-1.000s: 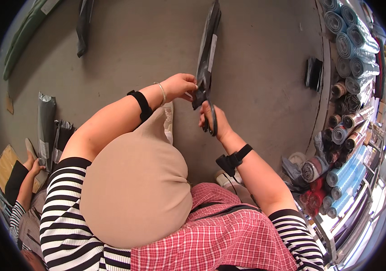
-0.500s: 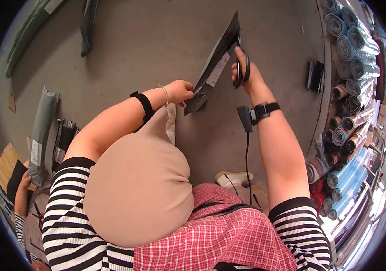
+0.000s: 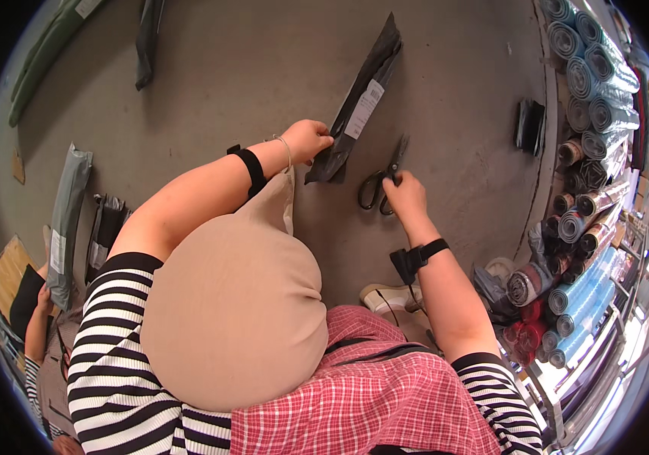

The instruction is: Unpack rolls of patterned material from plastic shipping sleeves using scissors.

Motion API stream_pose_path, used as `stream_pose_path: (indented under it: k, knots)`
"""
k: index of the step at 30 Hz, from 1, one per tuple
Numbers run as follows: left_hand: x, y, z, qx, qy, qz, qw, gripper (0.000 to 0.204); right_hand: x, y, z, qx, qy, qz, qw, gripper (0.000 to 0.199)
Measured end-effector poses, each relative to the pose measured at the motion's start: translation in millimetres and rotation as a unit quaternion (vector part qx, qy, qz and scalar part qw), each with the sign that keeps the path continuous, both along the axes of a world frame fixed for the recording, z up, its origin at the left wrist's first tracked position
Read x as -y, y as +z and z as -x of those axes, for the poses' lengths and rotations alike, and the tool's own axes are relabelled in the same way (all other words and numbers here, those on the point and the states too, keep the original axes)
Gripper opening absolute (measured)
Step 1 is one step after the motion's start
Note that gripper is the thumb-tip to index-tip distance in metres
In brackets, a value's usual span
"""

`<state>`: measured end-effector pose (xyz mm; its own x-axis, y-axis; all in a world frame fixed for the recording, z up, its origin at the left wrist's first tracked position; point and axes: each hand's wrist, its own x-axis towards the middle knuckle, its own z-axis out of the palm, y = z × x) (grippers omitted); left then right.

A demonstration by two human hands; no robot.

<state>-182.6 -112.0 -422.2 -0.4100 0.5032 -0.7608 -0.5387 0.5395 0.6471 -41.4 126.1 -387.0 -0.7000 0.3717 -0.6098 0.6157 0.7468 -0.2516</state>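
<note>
A long dark plastic-wrapped package (image 3: 356, 106) with a white label slants away from me in front. My left hand (image 3: 310, 142) is closed on its near left edge, fingertips pinching the plastic. To the right of the package, my right hand (image 3: 406, 196) grips a pair of black-handled scissors (image 3: 374, 189) by one handle loop. The blades point away from me and stand apart from the package. A beige cap top fills the view below my left hand and hides part of the floor.
Rolled mats (image 3: 601, 83) in clear wrap are stacked along the right side. A flat black package (image 3: 529, 127) lies on the floor before them. Long wrapped rolls (image 3: 44, 61) lie at the far left. At the left edge, another person's hand (image 3: 42, 299) touches a grey wrapped roll (image 3: 70, 220).
My right hand with the scissors has come back toward me, away from the package's far end. The label side of the package has turned more upward; my left hand keeps hold.
</note>
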Motion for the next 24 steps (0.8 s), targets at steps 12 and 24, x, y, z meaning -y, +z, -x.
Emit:
stream_pose_path:
  k: [12, 24]
  knots:
    - [0, -6, 0, 0.025, 0.027, -0.035, 0.999, 0.024, 77, -34, 65, 0.043, -0.169, 0.282, 0.944, 0.042]
    - [18, -18, 11, -0.049, 0.092, 0.124, 0.987, 0.021, 35, -37, 37, 0.005, -0.118, 0.003, 0.993, 0.037]
